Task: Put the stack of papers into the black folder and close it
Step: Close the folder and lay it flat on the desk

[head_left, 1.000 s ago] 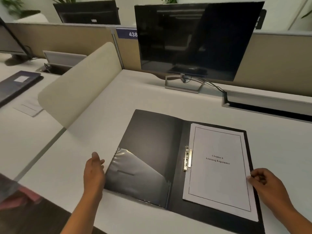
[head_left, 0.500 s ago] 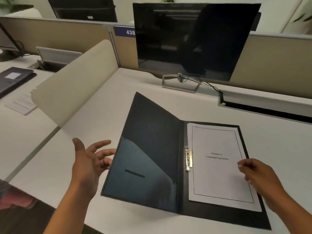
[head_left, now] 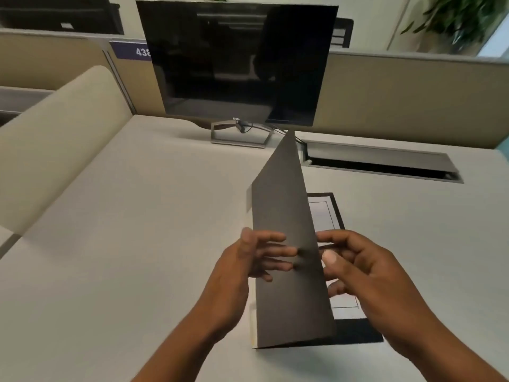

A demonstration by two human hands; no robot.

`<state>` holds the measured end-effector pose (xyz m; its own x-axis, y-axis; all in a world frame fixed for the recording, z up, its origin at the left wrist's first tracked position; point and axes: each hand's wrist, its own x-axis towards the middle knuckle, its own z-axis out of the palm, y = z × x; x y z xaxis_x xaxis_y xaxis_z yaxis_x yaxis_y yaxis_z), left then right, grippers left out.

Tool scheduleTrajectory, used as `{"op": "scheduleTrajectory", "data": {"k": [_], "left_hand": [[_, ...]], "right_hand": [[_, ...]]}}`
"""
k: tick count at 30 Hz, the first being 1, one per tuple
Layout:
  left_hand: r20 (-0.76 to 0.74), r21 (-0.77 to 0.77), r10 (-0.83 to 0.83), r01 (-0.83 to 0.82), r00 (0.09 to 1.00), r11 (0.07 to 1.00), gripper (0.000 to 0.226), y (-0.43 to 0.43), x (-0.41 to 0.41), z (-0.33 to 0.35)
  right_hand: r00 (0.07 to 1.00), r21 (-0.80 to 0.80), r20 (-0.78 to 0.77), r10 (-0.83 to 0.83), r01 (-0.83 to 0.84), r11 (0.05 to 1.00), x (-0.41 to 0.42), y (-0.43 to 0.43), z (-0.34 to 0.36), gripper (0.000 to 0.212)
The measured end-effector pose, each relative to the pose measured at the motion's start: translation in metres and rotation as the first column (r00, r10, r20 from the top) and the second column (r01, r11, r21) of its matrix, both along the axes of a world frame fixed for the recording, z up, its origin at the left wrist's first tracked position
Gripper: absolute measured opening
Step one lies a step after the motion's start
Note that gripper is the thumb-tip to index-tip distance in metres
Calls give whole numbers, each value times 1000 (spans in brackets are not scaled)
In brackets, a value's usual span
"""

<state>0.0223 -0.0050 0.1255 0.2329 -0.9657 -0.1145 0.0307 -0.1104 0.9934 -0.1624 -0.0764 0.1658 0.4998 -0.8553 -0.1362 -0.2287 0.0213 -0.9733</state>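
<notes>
Black folder half closed on the desk, cover raised upright.

The folder cover [head_left: 286, 244] is stood almost on edge over the papers [head_left: 323, 216], which are seen lying inside at the right. It is touched by the spread fingers of the left hand [head_left: 248, 260]; the right hand [head_left: 355, 266] is held loosely open just beside it. A monitor [head_left: 237, 62] is placed far behind on the desk [head_left: 124, 230].

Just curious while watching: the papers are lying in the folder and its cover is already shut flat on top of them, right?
Not quite. In the head view the papers do lie in the folder, but its cover stands roughly upright, mid-swing, between the left hand and right hand.
</notes>
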Motion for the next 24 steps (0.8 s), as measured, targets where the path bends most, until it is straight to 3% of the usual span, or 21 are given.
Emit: {"op": "scheduleTrajectory", "data": {"k": [3,11,14,19,24], "left_hand": [[151,23,-20,17,988,1000,60,-3,-13,-12],[313,269,149,-238,938,933,40,0,1,-57],[333,370,153,-278,930,886,49,3,7,-75],[317,465,163,-303,934,832,22,10,7,-100],[339,475,260,-403,904,782,29,11,6,-111]], "right_hand": [[993,-57,-64,-100,97,994,-18,-8,-5,29],[953,-136,-170,-253,231,963,-69,-31,-43,39],[929,-139,-229,-290,264,954,-80,-38,-67,36],[887,-94,-346,-307,293,952,-89,-45,-109,32],[851,-35,-451,-267,282,959,-92,-48,-142,32]]}}
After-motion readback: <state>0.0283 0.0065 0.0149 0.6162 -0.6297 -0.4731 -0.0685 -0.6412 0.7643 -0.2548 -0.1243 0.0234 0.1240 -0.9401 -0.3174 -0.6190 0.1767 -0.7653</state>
